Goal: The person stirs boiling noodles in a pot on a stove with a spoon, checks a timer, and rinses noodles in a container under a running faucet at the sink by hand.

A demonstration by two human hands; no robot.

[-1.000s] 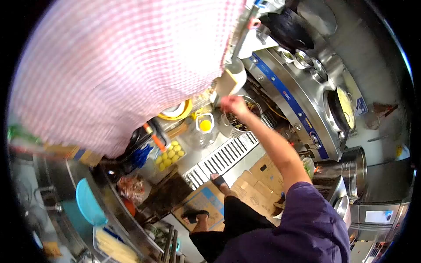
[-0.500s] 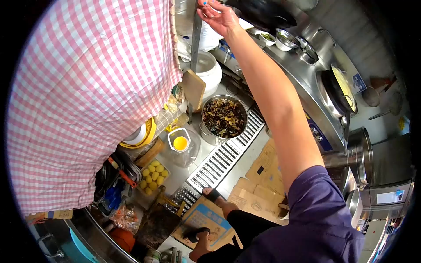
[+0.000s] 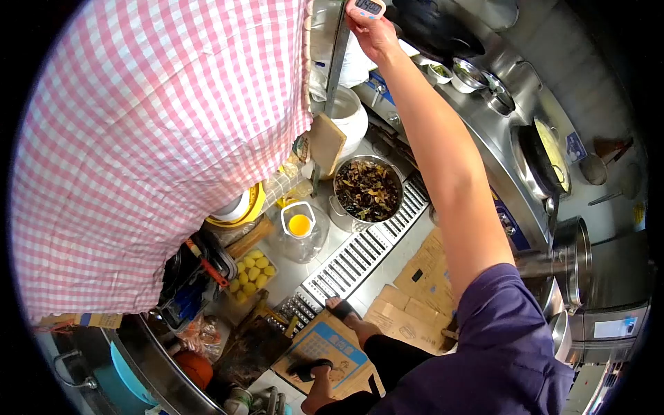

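At the top of the view, my right hand point(image 3: 377, 38) is closed around a small pink digital timer point(image 3: 366, 7) with a grey display and blue buttons. Its upper edge is cut off by the frame. The raised hand is beside a metal upright point(image 3: 337, 59) and near a black wok point(image 3: 436, 31). A pink-and-white checked cloth point(image 3: 166, 138) fills the left side, close to the upright. My left hand is out of view.
On the floor, a steel pot point(image 3: 369, 188) of dark and yellowish pieces stands by a drain grate point(image 3: 353, 259). Nearby are a clear plastic jug point(image 3: 301, 238), a tub of peeled potatoes point(image 3: 250, 275) and flattened cardboard point(image 3: 408, 304). A steel counter point(image 3: 484, 131) holds bowls and pans.
My right hand has turned and come further into view, so the timer's display now shows. The whole scene has shifted slightly right in the view.
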